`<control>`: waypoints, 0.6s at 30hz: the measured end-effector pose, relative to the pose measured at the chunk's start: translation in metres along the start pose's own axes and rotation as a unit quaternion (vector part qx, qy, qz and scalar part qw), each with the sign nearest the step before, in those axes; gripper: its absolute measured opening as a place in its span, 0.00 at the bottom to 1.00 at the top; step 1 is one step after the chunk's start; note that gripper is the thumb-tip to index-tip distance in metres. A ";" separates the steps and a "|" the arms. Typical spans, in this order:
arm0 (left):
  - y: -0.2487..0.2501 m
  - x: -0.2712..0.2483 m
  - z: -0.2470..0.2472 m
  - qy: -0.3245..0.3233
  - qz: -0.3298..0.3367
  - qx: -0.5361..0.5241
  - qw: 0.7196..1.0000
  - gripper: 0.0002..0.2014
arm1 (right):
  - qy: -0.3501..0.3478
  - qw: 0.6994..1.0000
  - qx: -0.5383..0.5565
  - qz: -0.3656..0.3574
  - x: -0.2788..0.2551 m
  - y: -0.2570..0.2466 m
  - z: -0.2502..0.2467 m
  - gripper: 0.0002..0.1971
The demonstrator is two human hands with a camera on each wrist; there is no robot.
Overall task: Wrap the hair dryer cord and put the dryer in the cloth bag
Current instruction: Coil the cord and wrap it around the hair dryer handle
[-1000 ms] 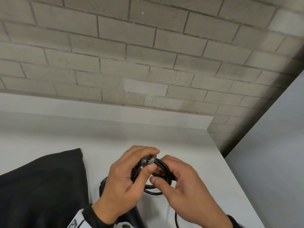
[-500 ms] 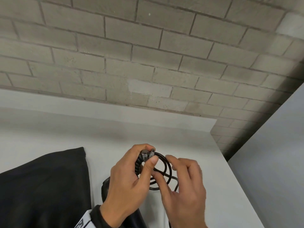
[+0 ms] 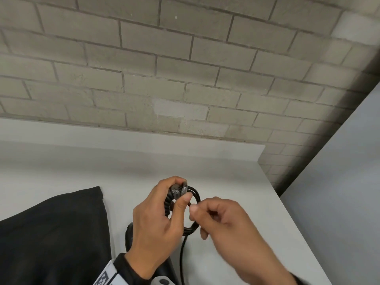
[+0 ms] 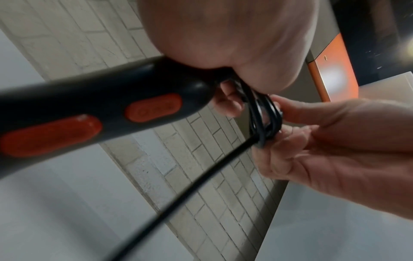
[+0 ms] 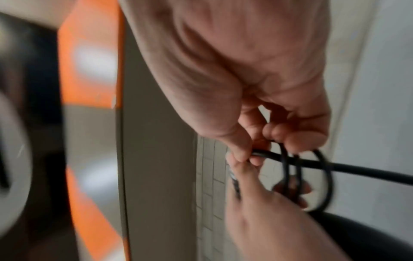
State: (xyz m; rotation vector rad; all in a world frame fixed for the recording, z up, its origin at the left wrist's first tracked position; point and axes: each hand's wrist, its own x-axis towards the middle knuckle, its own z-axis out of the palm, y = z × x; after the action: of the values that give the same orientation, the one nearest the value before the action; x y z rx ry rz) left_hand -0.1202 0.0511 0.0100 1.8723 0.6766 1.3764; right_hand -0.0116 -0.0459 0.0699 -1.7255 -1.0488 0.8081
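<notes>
My left hand (image 3: 162, 214) grips the black cord coil (image 3: 194, 212) together with the plug (image 3: 178, 189), held up above the white table (image 3: 236, 254). The black hair dryer (image 4: 93, 107) with orange buttons lies under that hand, its handle end at my palm. My right hand (image 3: 222, 221) pinches the loose cord strand (image 5: 266, 155) between thumb and forefinger and lays it across the loops (image 5: 290, 169). The free cord (image 3: 182, 258) hangs down from the coil. The black cloth bag (image 3: 51, 233) lies flat on the table to the left.
A grey brick wall (image 3: 185, 68) rises behind the table. A pale panel (image 3: 339, 182) closes off the right side beyond the table's right edge. An orange-edged panel (image 4: 333, 70) shows in the wrist views.
My right hand has drawn back from the loop, curled its fingers and pinched the cord strand, pulling it across the coil. The left hand keeps its grip on coil and plug.
</notes>
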 end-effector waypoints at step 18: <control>-0.006 0.015 -0.010 -0.036 0.018 -0.010 0.999 0.10 | -0.049 0.991 0.098 -0.079 -0.005 0.014 -0.001 0.08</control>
State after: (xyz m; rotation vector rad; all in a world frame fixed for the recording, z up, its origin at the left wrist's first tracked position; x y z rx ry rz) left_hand -0.1252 0.0680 0.0159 1.9173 0.5934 1.3271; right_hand -0.0084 -0.0536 0.0574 -1.4322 -1.1182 0.8722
